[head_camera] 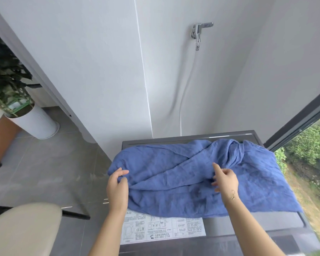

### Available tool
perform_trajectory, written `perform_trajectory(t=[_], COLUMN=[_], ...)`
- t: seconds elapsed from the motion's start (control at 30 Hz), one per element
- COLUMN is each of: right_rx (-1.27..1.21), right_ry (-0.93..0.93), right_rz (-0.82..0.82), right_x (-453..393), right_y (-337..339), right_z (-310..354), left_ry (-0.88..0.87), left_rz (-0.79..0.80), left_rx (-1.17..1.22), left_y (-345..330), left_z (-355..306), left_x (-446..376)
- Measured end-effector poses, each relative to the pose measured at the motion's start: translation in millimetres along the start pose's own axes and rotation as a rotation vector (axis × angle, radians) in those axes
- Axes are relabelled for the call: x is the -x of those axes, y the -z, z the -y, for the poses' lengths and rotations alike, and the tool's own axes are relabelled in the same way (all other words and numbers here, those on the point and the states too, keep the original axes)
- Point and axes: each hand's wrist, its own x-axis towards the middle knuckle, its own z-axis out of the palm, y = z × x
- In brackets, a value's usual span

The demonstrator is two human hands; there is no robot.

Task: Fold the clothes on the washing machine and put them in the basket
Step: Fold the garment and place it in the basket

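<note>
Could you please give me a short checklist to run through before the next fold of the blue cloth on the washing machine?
1. Left hand pinches the blue cloth at its left edge: ok.
2. Right hand gripping the cloth: not ok, fingers straight over its middle.
3. Cloth spread flat: not ok, bunched at far right.
4. Cloth fully on the washing machine: not ok, overhangs left and right.
5. Basket within reach: cannot tell, not in view.

Cloth [201, 182] on washing machine [284, 230]; sticker [163, 230] in front
</note>
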Motion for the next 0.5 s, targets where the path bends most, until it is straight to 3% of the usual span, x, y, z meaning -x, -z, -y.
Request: perform_trajectory(t=[0.1, 0.27, 0.4, 0.5], right_rx=[0.134, 0.213, 0.471, 0.458], right_ry=[0.004, 0.094, 0.055, 0.017], right_rz=[0.134, 0.177, 0.282, 0.323], right_x=[-6.5, -16.4, -24.9, -29.6], right_y=[-2.0, -24.6, -39.0, -38.1], right_z=[13.7, 45.5, 47.4, 40.0], left_ry=[-0.055, -0.232, -0.210, -0.148], left_rz=[-0.050, -0.023, 0.114, 0.217], left_rx=[0.105, 0.129, -0.015, -0.204], left_y=[-1.3, -1.6, -1.5, 3.7], left_z=[-13.8, -29.2, -11.1, 12.5], left_x=[4.5, 12.1, 12.7, 20.6])
